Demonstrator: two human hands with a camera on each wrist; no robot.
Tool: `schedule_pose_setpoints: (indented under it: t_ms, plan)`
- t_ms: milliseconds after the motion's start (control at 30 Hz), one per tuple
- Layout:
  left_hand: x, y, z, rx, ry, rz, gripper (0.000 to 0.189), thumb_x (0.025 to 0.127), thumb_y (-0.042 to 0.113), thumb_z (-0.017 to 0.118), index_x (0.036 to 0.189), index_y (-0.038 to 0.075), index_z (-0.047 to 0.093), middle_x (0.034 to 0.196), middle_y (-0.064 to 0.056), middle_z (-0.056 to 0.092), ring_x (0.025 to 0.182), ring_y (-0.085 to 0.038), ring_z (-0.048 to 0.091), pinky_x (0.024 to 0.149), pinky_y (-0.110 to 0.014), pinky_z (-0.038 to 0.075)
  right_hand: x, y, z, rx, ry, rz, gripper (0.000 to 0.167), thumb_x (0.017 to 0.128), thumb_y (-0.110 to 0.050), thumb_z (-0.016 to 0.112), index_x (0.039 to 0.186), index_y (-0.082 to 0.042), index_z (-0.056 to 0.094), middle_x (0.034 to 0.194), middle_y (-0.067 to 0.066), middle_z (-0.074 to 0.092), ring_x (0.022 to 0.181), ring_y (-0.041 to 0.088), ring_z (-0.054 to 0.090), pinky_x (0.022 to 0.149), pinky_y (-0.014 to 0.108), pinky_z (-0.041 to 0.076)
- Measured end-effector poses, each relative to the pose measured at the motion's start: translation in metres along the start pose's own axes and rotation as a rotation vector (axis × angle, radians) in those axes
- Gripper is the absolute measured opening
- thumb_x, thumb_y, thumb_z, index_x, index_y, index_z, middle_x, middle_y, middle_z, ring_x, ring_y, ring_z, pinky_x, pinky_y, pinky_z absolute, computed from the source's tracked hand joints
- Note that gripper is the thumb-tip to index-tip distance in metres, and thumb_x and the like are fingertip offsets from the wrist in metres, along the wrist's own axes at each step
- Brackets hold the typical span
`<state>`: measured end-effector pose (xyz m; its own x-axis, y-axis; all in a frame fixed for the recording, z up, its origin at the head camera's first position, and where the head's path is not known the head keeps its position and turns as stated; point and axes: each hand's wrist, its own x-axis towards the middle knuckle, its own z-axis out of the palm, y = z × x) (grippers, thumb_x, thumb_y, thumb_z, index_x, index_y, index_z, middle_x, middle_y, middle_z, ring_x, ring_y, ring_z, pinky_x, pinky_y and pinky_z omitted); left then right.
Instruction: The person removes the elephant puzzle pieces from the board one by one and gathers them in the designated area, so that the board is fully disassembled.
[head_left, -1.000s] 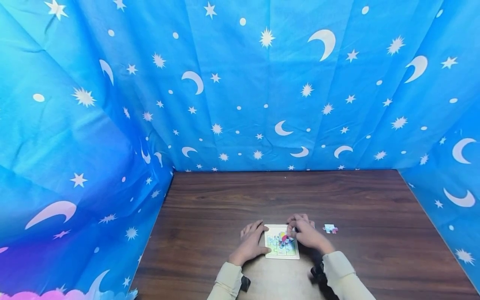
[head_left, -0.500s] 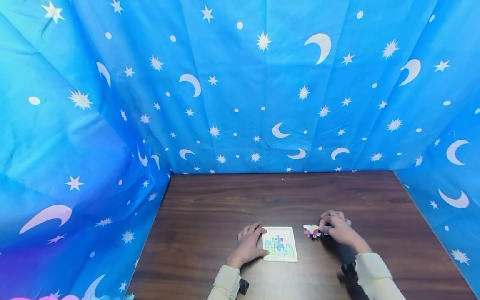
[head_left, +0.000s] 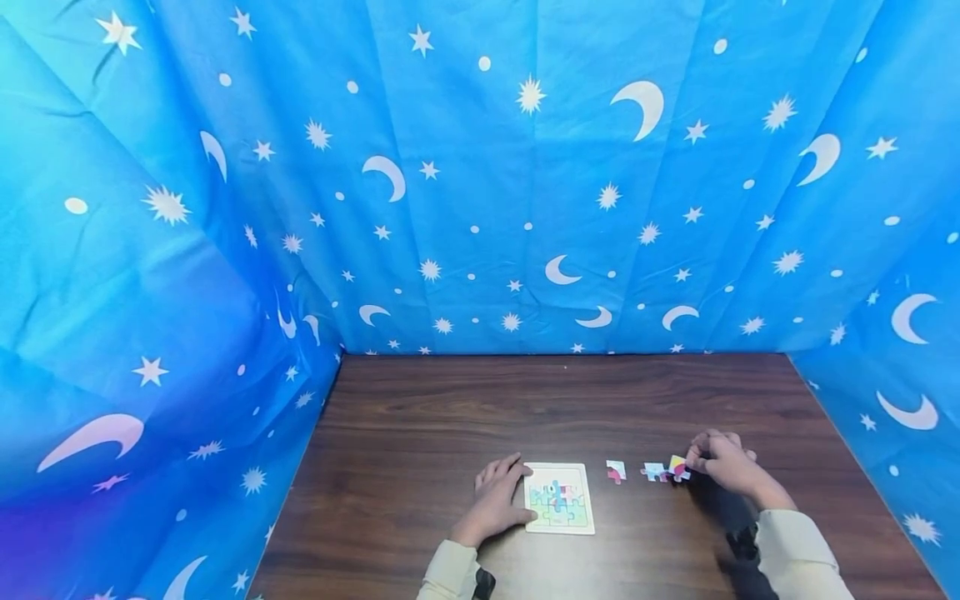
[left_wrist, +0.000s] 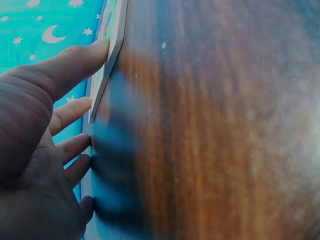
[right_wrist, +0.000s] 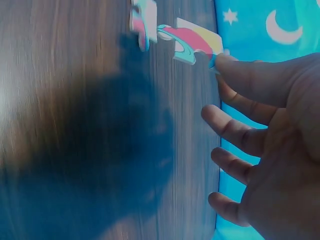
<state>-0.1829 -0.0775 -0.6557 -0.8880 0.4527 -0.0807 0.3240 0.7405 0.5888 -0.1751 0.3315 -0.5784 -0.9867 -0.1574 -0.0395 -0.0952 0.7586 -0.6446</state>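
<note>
My left hand (head_left: 491, 502) rests at the left side of a small jigsaw puzzle board (head_left: 558, 472), thumb and index finger touching its edge with the fingers fairly straight. The lower part of the board is filled with joined pieces; its upper strip is pale. Farther right, my right hand (head_left: 726, 465) pinches a yellow, red and white puzzle piece (right_wrist: 202, 39) between thumb and index finger, the other fingers spread loosely. Close to the left of that piece lies a light blue and red puzzle piece (head_left: 654, 472). A white and red puzzle piece (head_left: 615, 472) lies nearer the board.
The dark wood table (head_left: 450, 408) meets a blue curtain (head_left: 465, 183) printed with moons and stars along its back and sides. A black wrist strap (head_left: 742, 543) shows at the right sleeve.
My right hand has moved from over the board to the right with the yellow and red puzzle piece. A white and red puzzle piece now shows alone beside the board. My left hand stays put.
</note>
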Motion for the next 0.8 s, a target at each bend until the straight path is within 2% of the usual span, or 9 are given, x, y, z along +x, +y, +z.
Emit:
schedule_pose_setpoints:
  t_ms: [233,467,667,800]
  plan:
    - [-0.002,0.000,-0.002,-0.006,0.002,-0.005,0.060,0.077,0.033,0.085,0.129,0.017,0.060,0.155,-0.013,0.041,0.135,-0.036,0.038,0.108,-0.063,0.026,-0.004,0.019,-0.014,-0.080,-0.033,0.033,0.015,0.087,-0.001,0.065,0.074,-0.009,0.063,0.092,0.013,0.055,0.099,0.052,0.036,0.073,0.074,0.020]
    - [-0.002,-0.003,-0.001,0.020,0.006,-0.003,0.061,0.078,0.034,0.085,0.130,0.018,0.060,0.155,-0.012,0.041,0.136,-0.035,0.038,0.108,-0.061,0.027,0.002,0.037,-0.007,-0.141,-0.043,0.039,0.015,0.085,0.000,0.066,0.074,-0.009,0.061,0.090,0.014,0.052,0.097,0.056,0.035,0.072,0.072,0.027]
    - [-0.001,-0.003,0.001,0.006,-0.003,-0.004,0.060,0.079,0.036,0.084,0.131,0.019,0.059,0.157,-0.010,0.039,0.137,-0.034,0.036,0.108,-0.061,0.026,0.006,0.048,-0.003,-0.221,-0.008,-0.007,0.019,0.082,-0.002,0.071,0.073,-0.014,0.059,0.095,0.017,0.049,0.098,0.058,0.036,0.070,0.070,0.031]
    - [-0.001,-0.002,-0.001,0.008,0.019,0.017,0.060,0.079,0.035,0.084,0.131,0.018,0.059,0.156,-0.012,0.040,0.136,-0.036,0.038,0.107,-0.062,0.026,0.008,0.053,0.000,-0.235,0.036,-0.032,0.021,0.082,-0.002,0.072,0.074,-0.016,0.060,0.098,0.020,0.051,0.099,0.060,0.036,0.069,0.068,0.033]
